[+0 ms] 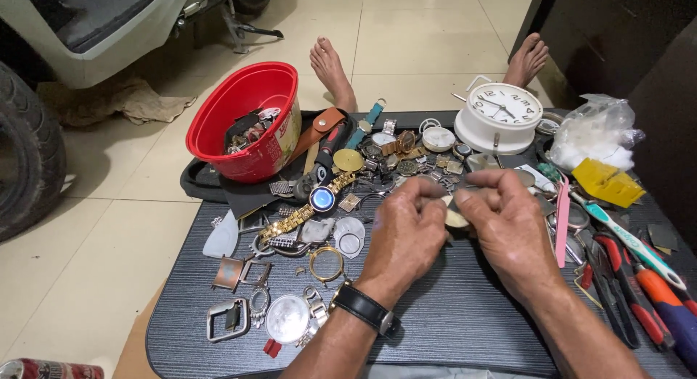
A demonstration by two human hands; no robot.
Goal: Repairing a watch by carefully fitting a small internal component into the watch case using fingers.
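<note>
My left hand (405, 234) and my right hand (508, 223) meet over the middle of a dark ribbed board (450, 321). Both pinch a small round pale watch part (456, 218) between their fingertips; most of it is hidden by the fingers. A black wristwatch (363, 308) sits on my left wrist. Just beyond the hands lies a heap of watches and watch cases (396, 155). A gold bracelet watch with a blue dial (312, 205) lies to the left of my left hand.
A red plastic tub (243, 117) of parts stands at the back left. A white alarm clock (501, 114) stands at the back right beside a clear plastic bag (595, 132). Pliers, screwdrivers and a toothbrush (632, 245) lie along the right edge. Loose cases and rings (247, 277) scatter front left.
</note>
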